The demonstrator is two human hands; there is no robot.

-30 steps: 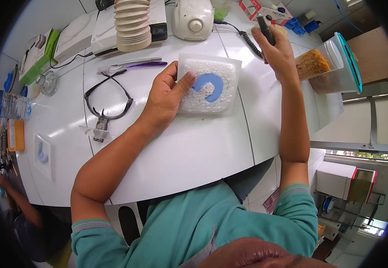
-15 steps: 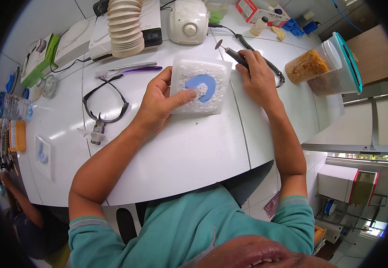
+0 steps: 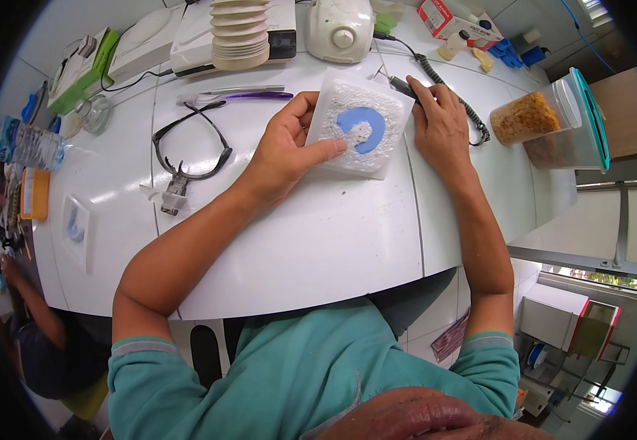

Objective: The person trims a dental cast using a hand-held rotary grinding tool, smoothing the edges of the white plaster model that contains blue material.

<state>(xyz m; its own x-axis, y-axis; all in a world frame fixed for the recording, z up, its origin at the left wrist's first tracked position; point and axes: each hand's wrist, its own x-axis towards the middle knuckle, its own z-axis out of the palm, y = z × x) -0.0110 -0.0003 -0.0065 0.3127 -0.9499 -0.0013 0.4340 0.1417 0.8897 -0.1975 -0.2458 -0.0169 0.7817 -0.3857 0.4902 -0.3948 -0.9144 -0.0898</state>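
Observation:
My left hand (image 3: 278, 158) grips a square white slab (image 3: 333, 95), thumb on its face and fingers behind. Its upper face is rough and crumbly, with a smooth blue horseshoe shape (image 3: 378, 132) set in it. White crumbs lie inside the horseshoe, by my thumb tip. Beside the slab's right edge, my right hand (image 3: 442, 128) is closed round a dark rotary handpiece (image 3: 403, 88) that points up and left. Its thin tip stands apart from the slab; the disc there is hard to make out now. A coiled cord (image 3: 430, 72) trails from the handpiece toward a white control box (image 3: 342, 35).
Black-framed glasses (image 3: 158, 150) and a purple-handled tool (image 3: 260, 95) lie left of my hand. Another white slab (image 3: 76, 231) sits farther left. A ribbed hose (image 3: 239, 33) stands behind. Tubs (image 3: 525, 121) stand at right. A person's arm (image 3: 36, 301) shows far left.
The slab has turned clockwise in my left hand and tilted, its right corner closer to my right hand. The whole view has shifted, so the table things sit farther right and higher.

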